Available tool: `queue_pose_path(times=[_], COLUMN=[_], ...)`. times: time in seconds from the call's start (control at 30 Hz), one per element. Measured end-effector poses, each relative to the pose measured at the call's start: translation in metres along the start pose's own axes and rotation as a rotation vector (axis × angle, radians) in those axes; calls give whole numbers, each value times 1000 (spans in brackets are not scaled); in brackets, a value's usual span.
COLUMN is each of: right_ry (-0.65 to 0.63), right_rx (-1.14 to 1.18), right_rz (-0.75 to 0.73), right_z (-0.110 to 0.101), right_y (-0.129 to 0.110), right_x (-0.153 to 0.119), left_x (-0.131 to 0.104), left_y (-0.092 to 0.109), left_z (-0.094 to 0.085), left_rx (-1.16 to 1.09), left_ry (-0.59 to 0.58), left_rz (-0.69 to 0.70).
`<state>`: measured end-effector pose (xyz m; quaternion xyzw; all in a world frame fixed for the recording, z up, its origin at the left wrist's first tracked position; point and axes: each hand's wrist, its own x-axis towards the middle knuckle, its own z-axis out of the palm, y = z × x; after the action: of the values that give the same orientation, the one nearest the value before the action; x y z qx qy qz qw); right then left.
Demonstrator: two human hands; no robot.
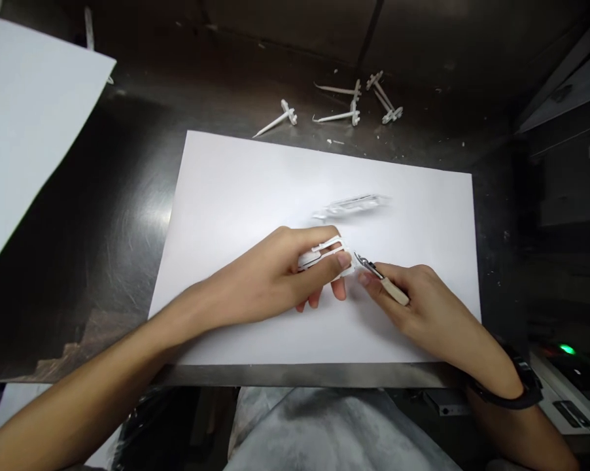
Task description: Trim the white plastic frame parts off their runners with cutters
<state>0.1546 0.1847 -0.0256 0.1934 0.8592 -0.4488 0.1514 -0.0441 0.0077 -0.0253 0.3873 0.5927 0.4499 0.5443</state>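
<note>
Over a large white sheet (pixel 236 196), my left hand (pixel 285 268) pinches a small white plastic frame part (pixel 329 247) between thumb and fingers. My right hand (pixel 417 304) is wrapped round a small cutter (pixel 396 291) with a cream handle and metal jaws. The jaws point left, close beside the right end of the plastic part; whether they touch it cannot be made out. Another long white piece (pixel 354 205), blurred, is just above my hands over the sheet.
Several white plastic sprue pieces (pixel 337 118) lie on the dark metal table (pixel 216 104) beyond the sheet, among small scraps. A second white sheet (pixel 34 111) covers the upper left. The table's front edge (pixel 295 375) runs below my hands.
</note>
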Motion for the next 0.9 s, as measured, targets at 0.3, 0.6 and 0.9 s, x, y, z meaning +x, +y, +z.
queue_pose_path(times=[0.3, 0.6, 0.9], right_ry=[197, 347, 401], right_rx=[104, -8, 50], right_rz=[-9, -40, -348], right_z=[-5, -3, -2], right_y=[7, 5, 14], right_x=[0, 3, 6], left_x=[-35, 9, -5], left_y=[11, -11, 0], left_z=[-40, -18, -4], left_rx=[801, 723, 556], left_ry=[65, 307, 190], left_rz=[-69, 126, 443])
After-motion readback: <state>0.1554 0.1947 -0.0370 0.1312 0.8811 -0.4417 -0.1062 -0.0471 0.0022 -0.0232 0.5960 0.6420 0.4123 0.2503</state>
